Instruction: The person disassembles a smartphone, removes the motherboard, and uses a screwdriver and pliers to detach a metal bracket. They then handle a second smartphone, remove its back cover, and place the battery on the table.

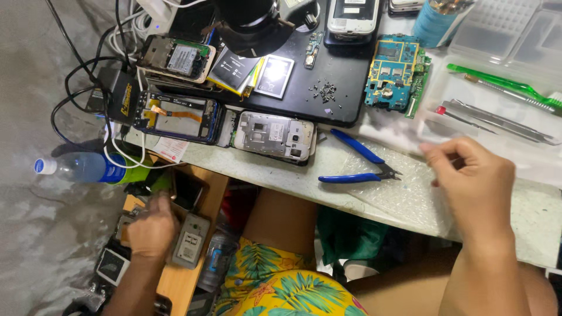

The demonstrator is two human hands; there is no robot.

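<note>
plastic bottle (82, 168): clear with a blue cap, lying on the floor at far left, long axis left-right, cap pointing left.
left hand (153, 229): low at near left, below the table edge (275, 178), over a wooden shelf (202, 202) of phone parts; fingers curled, whether they grip anything i cannot tell.
nearest things: a grey phone frame (188, 241) just right of the hand, a dark phone (186, 188) just beyond it.
labels: a black and yellow tag (124, 102) at the table's left edge; a white slip with a red mark (170, 149) hanging over the near edge.
blue cutters (360, 164): mid-table, handles left, tips right.
open room: bare bubble wrap (404, 196) between cutters and right hand.
right hand (474, 181): above the near right edge, fingers loosely bent, holding nothing visible; tweezers (497, 120) lie in a clear tray (445, 88) beyond.
</note>
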